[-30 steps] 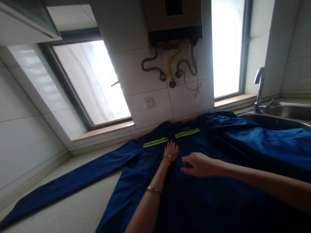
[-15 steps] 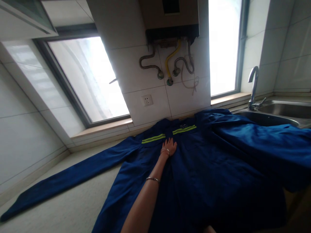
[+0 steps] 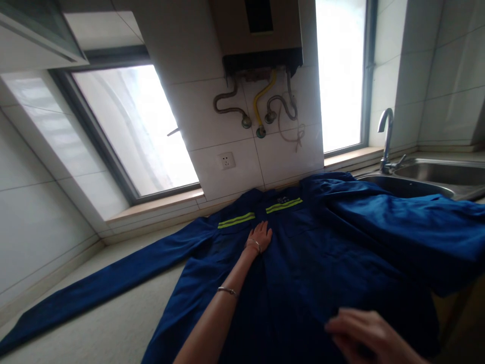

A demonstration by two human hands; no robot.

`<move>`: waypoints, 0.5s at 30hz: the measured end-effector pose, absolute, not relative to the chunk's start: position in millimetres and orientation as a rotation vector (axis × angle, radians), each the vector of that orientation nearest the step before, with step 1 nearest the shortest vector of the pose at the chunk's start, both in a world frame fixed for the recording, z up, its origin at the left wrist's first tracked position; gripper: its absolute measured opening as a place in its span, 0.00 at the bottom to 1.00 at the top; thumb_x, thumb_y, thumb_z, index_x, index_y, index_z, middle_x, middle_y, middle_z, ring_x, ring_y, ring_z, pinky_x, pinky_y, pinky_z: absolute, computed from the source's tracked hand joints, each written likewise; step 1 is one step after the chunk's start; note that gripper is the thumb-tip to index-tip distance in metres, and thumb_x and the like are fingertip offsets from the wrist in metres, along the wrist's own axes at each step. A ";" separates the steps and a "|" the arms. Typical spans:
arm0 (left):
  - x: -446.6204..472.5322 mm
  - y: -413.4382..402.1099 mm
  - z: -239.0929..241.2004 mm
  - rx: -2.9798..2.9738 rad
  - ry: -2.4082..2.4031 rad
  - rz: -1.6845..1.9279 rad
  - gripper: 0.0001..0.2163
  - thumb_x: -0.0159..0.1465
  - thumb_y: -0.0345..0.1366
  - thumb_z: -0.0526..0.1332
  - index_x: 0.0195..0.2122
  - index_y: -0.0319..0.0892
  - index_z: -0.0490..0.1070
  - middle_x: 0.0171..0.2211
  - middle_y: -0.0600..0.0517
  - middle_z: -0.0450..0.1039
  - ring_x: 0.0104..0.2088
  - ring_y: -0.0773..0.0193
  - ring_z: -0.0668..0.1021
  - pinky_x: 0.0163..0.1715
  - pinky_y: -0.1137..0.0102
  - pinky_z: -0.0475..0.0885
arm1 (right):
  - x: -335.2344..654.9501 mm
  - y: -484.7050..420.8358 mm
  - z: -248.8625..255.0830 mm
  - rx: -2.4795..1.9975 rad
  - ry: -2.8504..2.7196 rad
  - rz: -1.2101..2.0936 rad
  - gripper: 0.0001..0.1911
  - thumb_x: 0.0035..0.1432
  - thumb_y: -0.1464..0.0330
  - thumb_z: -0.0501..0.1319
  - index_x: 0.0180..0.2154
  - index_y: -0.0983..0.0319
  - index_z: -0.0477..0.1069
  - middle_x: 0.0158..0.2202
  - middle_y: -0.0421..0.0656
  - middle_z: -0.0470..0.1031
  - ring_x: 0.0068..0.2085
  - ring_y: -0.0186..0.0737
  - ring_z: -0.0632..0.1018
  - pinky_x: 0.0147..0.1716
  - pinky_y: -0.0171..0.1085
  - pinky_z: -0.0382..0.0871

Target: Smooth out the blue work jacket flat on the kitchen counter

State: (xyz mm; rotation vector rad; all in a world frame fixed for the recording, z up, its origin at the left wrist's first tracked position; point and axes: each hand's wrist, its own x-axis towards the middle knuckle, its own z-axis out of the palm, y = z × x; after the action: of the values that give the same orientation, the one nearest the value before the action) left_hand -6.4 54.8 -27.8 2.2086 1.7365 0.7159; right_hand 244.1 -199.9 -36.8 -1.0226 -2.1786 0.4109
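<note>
A dark blue work jacket (image 3: 303, 263) with yellow-green reflective chest strips is spread front side up over the counter. My left hand (image 3: 260, 236) lies flat on its front, just below the strips, with the fingers stretched out. Two bracelets circle that wrist and forearm. At the lower right, my right hand (image 3: 359, 328) is over the jacket's lower front, its fingers bent and smeared by motion. Nothing can be made out in it, and whether it touches the cloth is unclear. One sleeve (image 3: 113, 278) reaches left along the counter; the other side lies bunched toward the sink.
The pale counter (image 3: 113, 328) runs along a tiled wall with two windows. A steel sink (image 3: 447, 174) and tap (image 3: 386, 136) stand at the right. Above hangs a water heater (image 3: 261, 30) with pipes, near a wall socket (image 3: 226, 161).
My right hand has come up into view from the bottom edge. The left hand stays flat on the jacket in nearly the same place, while the view has shifted slightly.
</note>
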 end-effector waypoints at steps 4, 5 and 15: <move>-3.4 44.7 -24.9 2.266 1.890 0.565 0.23 0.64 0.42 0.48 0.60 0.41 0.57 0.62 0.42 0.54 0.62 0.50 0.55 0.59 0.54 0.49 | 300.1 -116.7 -5.3 -1.165 -2.146 0.063 0.18 0.62 0.62 0.50 0.53 0.52 0.65 0.53 0.45 0.68 0.52 0.42 0.71 0.50 0.41 0.68; -4.0 40.5 -22.9 2.318 1.941 0.517 0.23 0.65 0.41 0.47 0.60 0.40 0.57 0.62 0.42 0.53 0.62 0.50 0.55 0.59 0.55 0.49 | 310.6 -98.1 -4.5 -1.201 -2.225 0.027 0.21 0.62 0.59 0.51 0.56 0.53 0.62 0.59 0.45 0.61 0.58 0.45 0.65 0.56 0.44 0.62; -93.9 -87.2 -12.0 2.407 1.951 -0.030 0.26 0.66 0.50 0.39 0.64 0.48 0.45 0.65 0.54 0.38 0.64 0.52 0.44 0.61 0.52 0.45 | 342.5 -48.6 -29.8 -1.560 -2.395 0.286 0.35 0.58 0.45 0.44 0.63 0.53 0.49 0.65 0.41 0.44 0.64 0.50 0.48 0.62 0.49 0.45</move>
State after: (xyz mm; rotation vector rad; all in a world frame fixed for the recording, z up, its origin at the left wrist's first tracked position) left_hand -93.9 -87.2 -12.0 2.4073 1.9511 -0.0300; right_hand 342.5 -48.6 -29.8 -1.5600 -2.3954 0.2856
